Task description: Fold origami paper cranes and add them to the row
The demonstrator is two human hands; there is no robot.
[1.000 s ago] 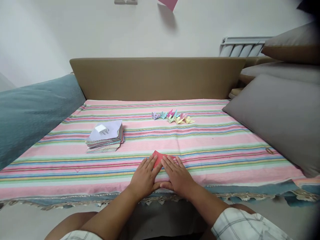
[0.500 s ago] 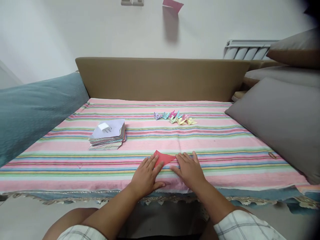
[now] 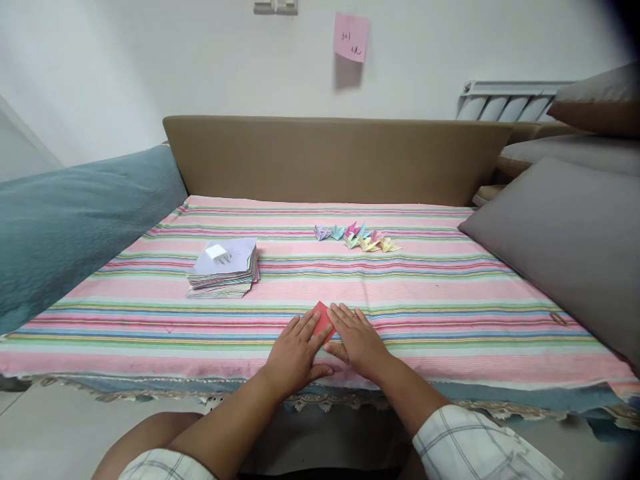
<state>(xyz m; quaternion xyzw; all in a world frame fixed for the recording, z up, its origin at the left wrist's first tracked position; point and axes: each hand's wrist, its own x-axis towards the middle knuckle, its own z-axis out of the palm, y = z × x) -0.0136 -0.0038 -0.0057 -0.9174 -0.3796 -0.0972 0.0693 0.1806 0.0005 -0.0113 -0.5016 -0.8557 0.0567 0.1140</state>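
At nine o'clock a teal cushion runs along the edge of the striped cloth. Toward ten o'clock from the hands lies a stack of paper sheets, its edges fanned and mixed in colour, with a small white block resting on the top pale sheet.

At six o'clock, near the front edge of the cloth, the left hand lies flat, fingers spread and pressed down on a red paper. The paper is folded; only a small pointed corner shows between the two hands, its tip aimed at twelve o'clock, the colour a plain matt red. The rest is hidden under the fingers. The right hand lies flat just beside the left, fingers open and laid over the paper's right part.

At twelve o'clock, well apart from the hands, a row of small folded paper figures in pastel colours sits on the cloth. Above, a pink note sticks to the wall. At three o'clock rests a grey pillow.
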